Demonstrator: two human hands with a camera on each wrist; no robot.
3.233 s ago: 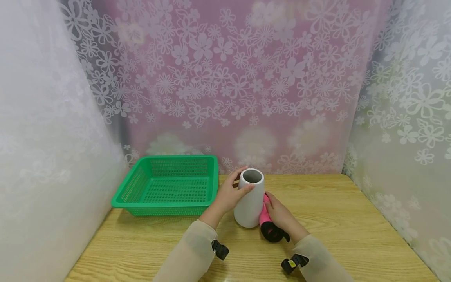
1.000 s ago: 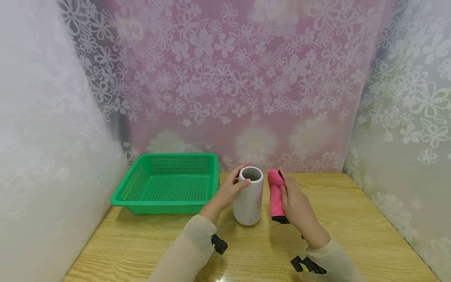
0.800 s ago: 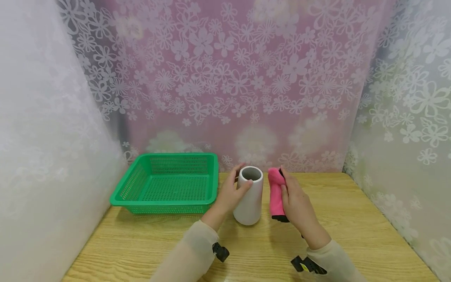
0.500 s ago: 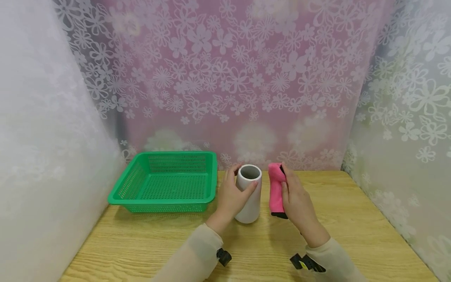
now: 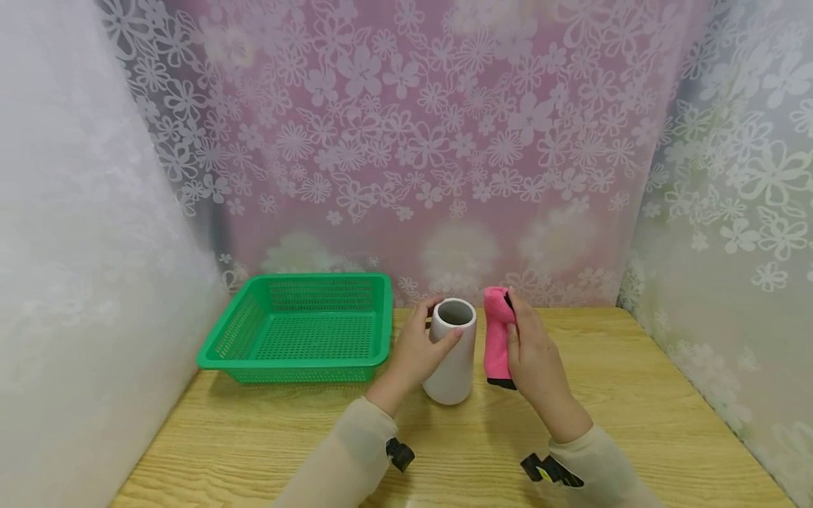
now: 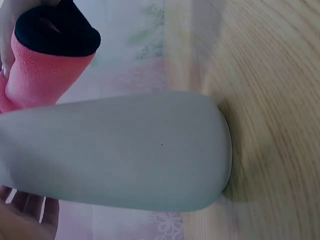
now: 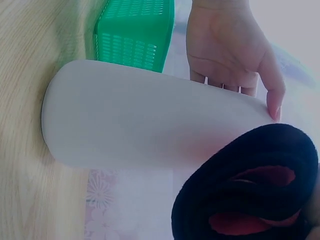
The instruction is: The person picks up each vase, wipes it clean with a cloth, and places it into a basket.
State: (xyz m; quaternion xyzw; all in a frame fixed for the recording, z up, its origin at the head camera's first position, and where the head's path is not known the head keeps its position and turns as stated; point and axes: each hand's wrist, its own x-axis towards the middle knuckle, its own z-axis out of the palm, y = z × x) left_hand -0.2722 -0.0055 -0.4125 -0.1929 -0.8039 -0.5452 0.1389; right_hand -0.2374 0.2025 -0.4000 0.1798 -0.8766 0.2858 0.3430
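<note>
A tall white vase [image 5: 449, 360], tapering toward its round open mouth, stands upright on the table. My left hand [image 5: 416, 353] grips its upper left side, thumb at the front near the rim and fingers round the back. To the vase's right, my right hand [image 5: 538, 356] holds a folded pink cloth [image 5: 497, 346] with black trim, raised above the tabletop. A narrow gap shows between cloth and vase in the head view. The right wrist view shows the black folded edge of the cloth [image 7: 240, 185] near the vase [image 7: 125, 115] and the left palm [image 7: 225, 45] behind it.
A green perforated plastic basket [image 5: 317, 339] sits at the back left of the wood-grain table [image 5: 603, 395], with nothing in it. Floral curtains [image 5: 413, 141] hang behind and along both sides. A black camera is strapped to each sleeve.
The cloth, at the vase's lower right side about three seconds ago, is now apart from it, upright and higher. In the last second it rises slightly; the left hand keeps its grip.
</note>
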